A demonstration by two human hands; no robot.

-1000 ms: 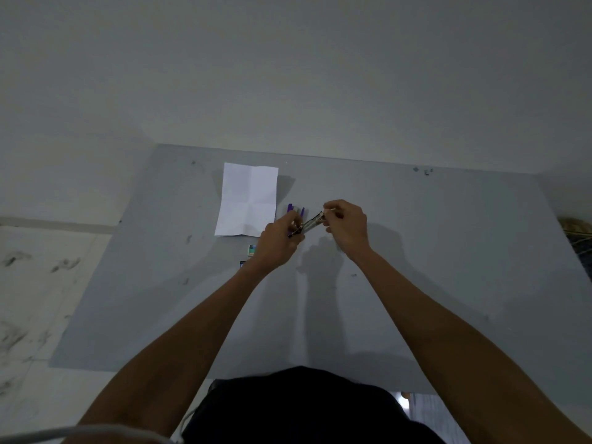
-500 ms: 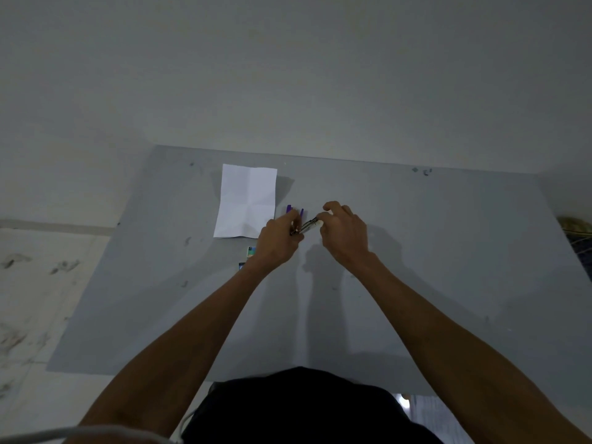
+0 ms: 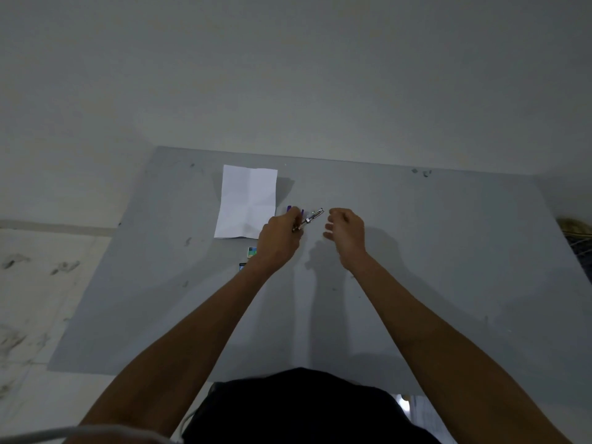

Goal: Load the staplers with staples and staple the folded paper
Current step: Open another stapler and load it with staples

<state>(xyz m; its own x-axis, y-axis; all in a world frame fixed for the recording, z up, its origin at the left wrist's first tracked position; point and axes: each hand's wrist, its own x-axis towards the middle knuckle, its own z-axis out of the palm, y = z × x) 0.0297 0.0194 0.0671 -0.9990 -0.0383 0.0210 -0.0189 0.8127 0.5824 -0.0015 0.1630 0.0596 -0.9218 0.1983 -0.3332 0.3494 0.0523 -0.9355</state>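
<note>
Right hand (image 3: 346, 232) is now off the stapler (image 3: 312, 216), fingers loosely curled on nothing; my left hand (image 3: 280, 233) grips it alone, so it may twist loose.

The stapler (image 3: 312, 216) has a shiny metal part and a purple part that looks like plastic. The paper (image 3: 248, 201) is white, matt and creased. The table (image 3: 448, 251) is grey, smooth and dull, with small dark smudges.
</note>
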